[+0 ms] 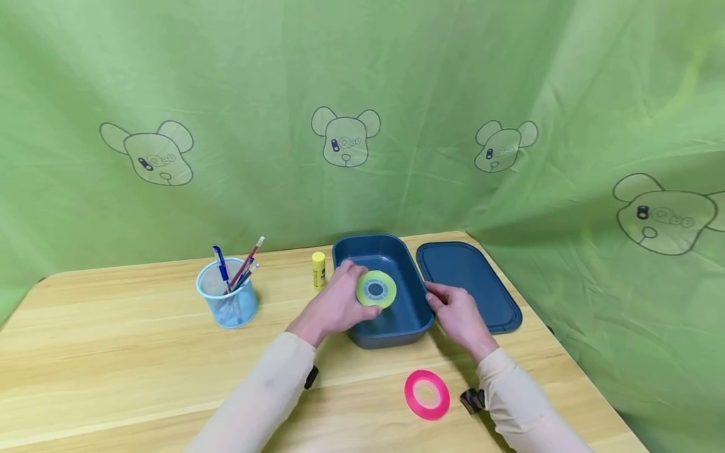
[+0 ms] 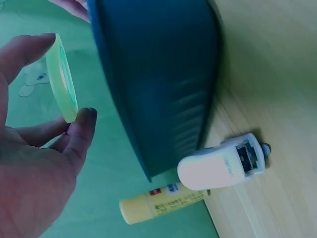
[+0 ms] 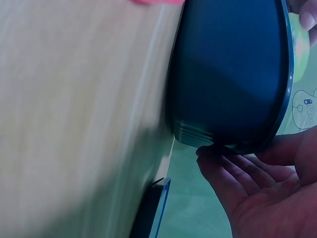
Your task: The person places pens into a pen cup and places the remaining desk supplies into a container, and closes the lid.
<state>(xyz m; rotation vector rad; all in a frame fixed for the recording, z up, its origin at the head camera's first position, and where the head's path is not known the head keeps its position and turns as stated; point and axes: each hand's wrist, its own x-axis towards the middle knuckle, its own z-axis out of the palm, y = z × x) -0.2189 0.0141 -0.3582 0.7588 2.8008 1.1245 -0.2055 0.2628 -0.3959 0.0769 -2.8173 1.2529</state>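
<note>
My left hand [image 1: 338, 302] pinches a yellow-green roll of tape [image 1: 389, 291] between thumb and fingertips, above the open blue box [image 1: 416, 327]. In the left wrist view the tape [image 2: 60, 84] is seen nearly edge-on, beside the box wall [image 2: 158, 94]. At the box's right side, my right hand [image 1: 457, 309] grips the rim. The right wrist view has that hand's thumb [image 3: 282, 150] at the rim and its fingers along the outer wall. A pink roll of tape [image 1: 438, 402] lies flat on the table in front of the box.
A blue lid [image 1: 470, 283] lies right of the box. Left of it stands a yellow glue stick [image 1: 319, 270], with a white correction tape [image 2: 213, 168] beside it in the left wrist view. Farther left is a mesh cup [image 1: 229, 308] of pens and pencils. A green curtain [image 1: 255, 189] hangs behind.
</note>
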